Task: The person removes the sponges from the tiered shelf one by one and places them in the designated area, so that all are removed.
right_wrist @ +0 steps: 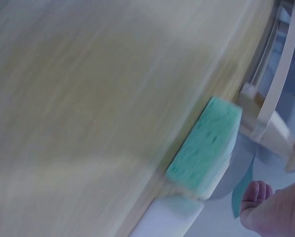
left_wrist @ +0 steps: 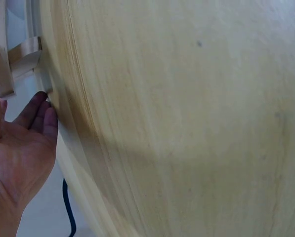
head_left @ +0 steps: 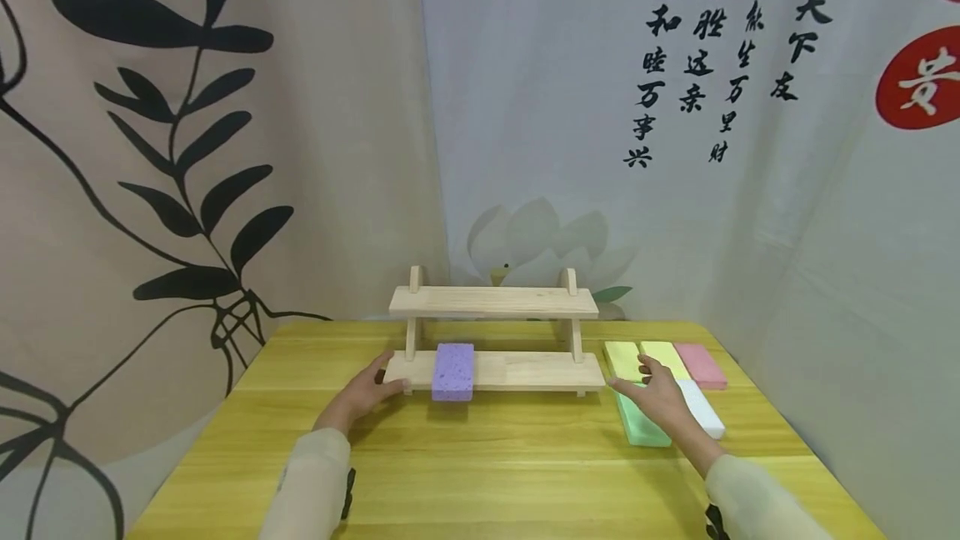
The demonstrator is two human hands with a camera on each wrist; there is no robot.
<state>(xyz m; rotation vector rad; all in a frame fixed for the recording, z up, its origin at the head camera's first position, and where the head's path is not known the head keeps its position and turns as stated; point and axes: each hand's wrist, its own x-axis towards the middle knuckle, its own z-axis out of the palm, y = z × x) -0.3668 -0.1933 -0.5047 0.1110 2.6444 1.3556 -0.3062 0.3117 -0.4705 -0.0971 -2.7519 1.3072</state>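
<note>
A two-tier wooden shelf [head_left: 517, 367] stands on the table, with a purple sponge [head_left: 453, 372] on its lower board, overhanging the front. My left hand [head_left: 369, 392] is at the left end of that board, the thumb along its front edge and the fingers beside the end. In the left wrist view, the left fingers [left_wrist: 42, 111] extend apart from the thumb. At the right end, my right hand [head_left: 660, 394] hovers over the sponges, its thumb pointing toward the board's corner and its fingers loosely bent around nothing. The green sponge [right_wrist: 204, 143] lies beneath it.
Right of the shelf lie two yellow sponges [head_left: 622, 357], a pink sponge [head_left: 701, 365] and a white sponge [head_left: 699, 408], close together near the green one. The wooden table [head_left: 480, 473] ends at a printed curtain [head_left: 360, 148] behind the shelf.
</note>
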